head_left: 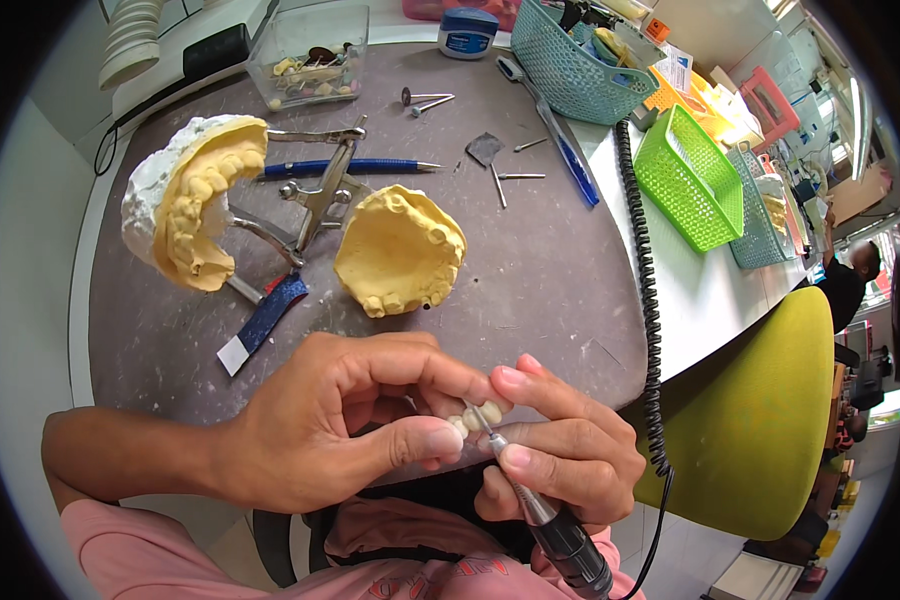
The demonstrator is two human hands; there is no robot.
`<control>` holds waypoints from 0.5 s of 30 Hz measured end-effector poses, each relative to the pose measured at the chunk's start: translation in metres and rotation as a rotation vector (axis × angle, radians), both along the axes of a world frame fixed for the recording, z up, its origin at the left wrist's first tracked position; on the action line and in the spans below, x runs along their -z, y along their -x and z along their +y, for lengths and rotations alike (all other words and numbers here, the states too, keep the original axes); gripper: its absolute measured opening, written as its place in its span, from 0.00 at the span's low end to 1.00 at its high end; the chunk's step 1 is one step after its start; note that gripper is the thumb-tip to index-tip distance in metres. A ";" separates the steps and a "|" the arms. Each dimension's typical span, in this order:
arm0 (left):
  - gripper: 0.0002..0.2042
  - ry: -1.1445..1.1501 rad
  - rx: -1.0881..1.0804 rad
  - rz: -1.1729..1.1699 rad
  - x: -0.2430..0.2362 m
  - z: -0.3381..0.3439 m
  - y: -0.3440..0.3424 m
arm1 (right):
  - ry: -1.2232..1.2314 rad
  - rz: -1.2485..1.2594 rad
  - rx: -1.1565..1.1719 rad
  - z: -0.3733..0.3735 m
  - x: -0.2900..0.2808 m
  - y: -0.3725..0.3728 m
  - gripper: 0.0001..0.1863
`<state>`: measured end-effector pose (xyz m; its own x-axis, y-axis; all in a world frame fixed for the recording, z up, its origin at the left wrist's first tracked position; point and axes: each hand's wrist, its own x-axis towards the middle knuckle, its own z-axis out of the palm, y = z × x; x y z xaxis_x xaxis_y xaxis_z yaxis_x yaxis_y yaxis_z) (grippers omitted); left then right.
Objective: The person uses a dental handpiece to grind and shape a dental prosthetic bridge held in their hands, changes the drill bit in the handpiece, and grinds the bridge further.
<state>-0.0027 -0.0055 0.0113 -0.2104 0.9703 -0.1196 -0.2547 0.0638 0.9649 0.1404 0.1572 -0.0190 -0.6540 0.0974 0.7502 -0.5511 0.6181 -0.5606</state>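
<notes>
While your left hand (pixel 315 420) pinches a short row of crowns (pixel 462 424) between its thumb and fingertips, your right hand (pixel 580 445) grasps the handpiece (pixel 558 535) around its metal nose, as the head view shows. The crowns sit right between your two sets of fingertips, and the bur (pixel 485 424) lies across them; you cannot tell from here how firmly it presses. One upper finger of your right hand meets the left fingertips just above the crowns. Directly beyond your left knuckles, a yellow cast (pixel 395 250) rests on the brown mat (pixel 540 290), its hollow side up. Farther left of those fingers, a second cast (pixel 205 190) with a white base is fixed to the metal articulator (pixel 320 205), and a blue strip (pixel 262 322) lies nearer your left hand. A blue pen (pixel 385 166) passes behind the articulator. Well beyond your right fingertips are a grey square (pixel 484 149), loose burs beside it, and a blue-handled brush (pixel 570 165). Off to the right of your fingers, a coiled cord (pixel 650 300) runs down the mat's edge, with a green basket (pixel 710 225) past it and a yellow-green chair (pixel 760 430) nearer you.
</notes>
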 end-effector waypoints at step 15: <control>0.14 -0.016 -0.006 -0.035 0.001 0.001 -0.001 | 0.011 0.021 0.023 -0.002 0.001 0.000 0.15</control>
<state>-0.0021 -0.0048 0.0105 -0.2121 0.9709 -0.1110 -0.2883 0.0464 0.9564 0.1404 0.1552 -0.0199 -0.6358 0.1203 0.7624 -0.5481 0.6251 -0.5557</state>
